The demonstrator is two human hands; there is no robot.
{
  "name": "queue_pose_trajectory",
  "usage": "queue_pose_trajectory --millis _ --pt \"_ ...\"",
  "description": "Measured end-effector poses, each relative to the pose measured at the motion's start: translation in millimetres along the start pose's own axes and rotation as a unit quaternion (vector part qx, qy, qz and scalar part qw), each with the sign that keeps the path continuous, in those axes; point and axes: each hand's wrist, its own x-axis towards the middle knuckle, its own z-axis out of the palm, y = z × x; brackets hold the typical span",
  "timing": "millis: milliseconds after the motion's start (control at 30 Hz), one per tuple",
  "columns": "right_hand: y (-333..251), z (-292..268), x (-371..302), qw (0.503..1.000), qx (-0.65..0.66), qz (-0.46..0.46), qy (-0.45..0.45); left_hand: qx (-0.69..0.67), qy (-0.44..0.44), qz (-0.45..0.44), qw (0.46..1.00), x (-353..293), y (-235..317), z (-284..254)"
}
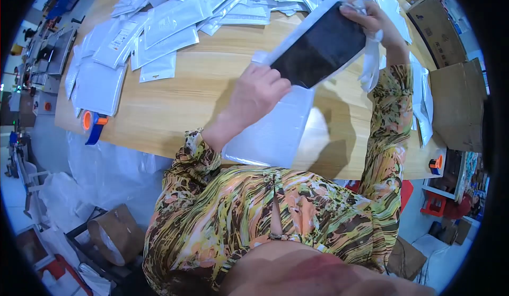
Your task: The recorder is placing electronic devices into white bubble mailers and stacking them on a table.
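Observation:
A flat black rectangular panel [321,44] with a pale, film-like border is held tilted above the table between my two hands. My left hand [259,92] closes on its near left corner, fingers curled. At the far right corner, my right hand [371,20] grips it with thumb and fingers. A crumpled white strip [369,65] hangs below my right hand; whether it is attached to the panel is hard to tell. Beneath, a pale translucent flat sleeve [270,129] lies on the table near my body.
Several white flat packets [177,18] are heaped along the far side of the wooden table [185,105]. An orange and blue tape dispenser [93,125] is at the left edge, another orange and black one [436,163] at the right. Cardboard boxes [457,105] stand at the right.

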Motion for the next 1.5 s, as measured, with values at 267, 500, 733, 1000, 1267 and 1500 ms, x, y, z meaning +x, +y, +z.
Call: queue_pose_trajectory --millis 267,500,733,1000,1267,1500 --pt "-56 103 -14 0.986 -0.093 -0.096 -0.103 -0.003 0.077 0.029 0.997 11 15 -9" --pt "-79 121 -35 0.984 -0.139 0.004 -0.109 -0.013 0.069 -0.026 0.997 -1 14 -19" --pt "-55 140 -40 0.969 -0.127 -0.016 -0.212 -0.010 0.105 -0.038 0.994 -5 11 -13" --pt "-41 147 -36 0.986 -0.038 -0.042 -0.158 -0.476 -0.053 -0.511 0.714 -44 -29 -18" --pt "-69 204 -11 0.957 -0.272 -0.089 0.054 -0.424 -0.021 -0.468 0.775 -41 -31 0" --pt "-44 194 -13 0.959 -0.193 -0.091 0.187 -0.401 -0.078 -0.462 0.787 -34 -35 -8"
